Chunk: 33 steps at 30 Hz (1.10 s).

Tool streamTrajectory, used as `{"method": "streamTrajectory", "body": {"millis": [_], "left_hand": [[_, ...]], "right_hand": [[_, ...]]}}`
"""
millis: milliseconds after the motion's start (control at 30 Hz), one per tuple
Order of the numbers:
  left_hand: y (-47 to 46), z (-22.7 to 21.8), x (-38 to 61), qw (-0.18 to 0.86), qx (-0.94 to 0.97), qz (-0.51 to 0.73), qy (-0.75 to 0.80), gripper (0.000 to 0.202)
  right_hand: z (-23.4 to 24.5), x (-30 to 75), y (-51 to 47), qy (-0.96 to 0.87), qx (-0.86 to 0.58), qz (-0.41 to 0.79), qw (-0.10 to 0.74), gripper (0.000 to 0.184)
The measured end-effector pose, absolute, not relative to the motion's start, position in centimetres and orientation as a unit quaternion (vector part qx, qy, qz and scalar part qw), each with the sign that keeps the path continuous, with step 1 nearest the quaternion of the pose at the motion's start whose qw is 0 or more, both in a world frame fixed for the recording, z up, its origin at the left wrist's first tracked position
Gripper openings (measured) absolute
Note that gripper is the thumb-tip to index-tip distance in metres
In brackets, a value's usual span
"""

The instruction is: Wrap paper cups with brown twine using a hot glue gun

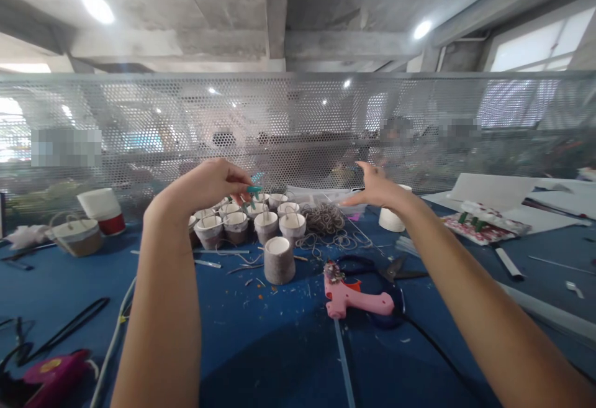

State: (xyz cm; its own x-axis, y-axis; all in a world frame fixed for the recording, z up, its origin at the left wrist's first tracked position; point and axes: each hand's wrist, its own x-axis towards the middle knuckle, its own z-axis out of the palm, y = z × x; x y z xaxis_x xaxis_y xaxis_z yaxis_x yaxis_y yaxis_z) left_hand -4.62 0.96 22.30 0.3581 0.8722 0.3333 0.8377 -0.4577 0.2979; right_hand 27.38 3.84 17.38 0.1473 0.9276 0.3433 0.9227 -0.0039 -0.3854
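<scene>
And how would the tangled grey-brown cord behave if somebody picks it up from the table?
The grey-brown cord is probably floppy, since it curls in loose loops. It might also snag or trail when lifted, because its strands overlap and stray across the blue table.

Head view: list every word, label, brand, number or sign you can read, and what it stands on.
None can be read.
Magenta tool: yellow patch, too blurred to tell if it bears print.
Pink glue gun: no legible lettering.
Small pots: no legible marks.
</scene>
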Motion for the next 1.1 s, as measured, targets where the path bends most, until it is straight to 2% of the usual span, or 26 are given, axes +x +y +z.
{"method": "streamTrajectory", "body": {"millis": [67, 167, 300, 400, 533, 767, 1100], "left_hand": [[1.0, 22.3, -4.6, 0.038, 0.825, 0.221, 0.519, 0.026], [1.2, 22.2, -4.5, 0.048, 0.827, 0.229, 0.511, 0.026], [1.8, 21.8, -3.9, 0.081, 0.842, 0.216, 0.489, 0.024], [2.3, 21.3, -2.9, 0.088, 0.848, 0.188, 0.487, 0.024], [2.6, 20.8, -1.4, 0.132, 0.868, 0.164, 0.449, 0.023], [2.2, 20.3, 0.6, 0.179, 0.891, 0.118, 0.401, 0.026], [4.9, 17.9, -0.6, 0.152, 0.831, -0.075, 0.530, 0.079]], "right_hand": [[17.4, 26.9, 3.5, -0.706, -0.663, -0.029, 0.247, 0.108], [17.8, 25.6, 2.6, -0.722, -0.659, -0.031, 0.211, 0.077], [18.3, 23.7, 0.9, -0.730, -0.650, 0.055, 0.205, 0.032], [18.3, 23.0, 0.0, -0.777, -0.581, 0.115, 0.214, 0.017], [18.0, 22.3, -0.7, -0.815, -0.520, 0.107, 0.230, 0.008], [17.9, 22.4, -0.5, -0.807, -0.485, 0.149, 0.303, 0.009], [18.9, 26.9, 0.5, -0.730, -0.576, 0.148, 0.337, 0.016]]}}
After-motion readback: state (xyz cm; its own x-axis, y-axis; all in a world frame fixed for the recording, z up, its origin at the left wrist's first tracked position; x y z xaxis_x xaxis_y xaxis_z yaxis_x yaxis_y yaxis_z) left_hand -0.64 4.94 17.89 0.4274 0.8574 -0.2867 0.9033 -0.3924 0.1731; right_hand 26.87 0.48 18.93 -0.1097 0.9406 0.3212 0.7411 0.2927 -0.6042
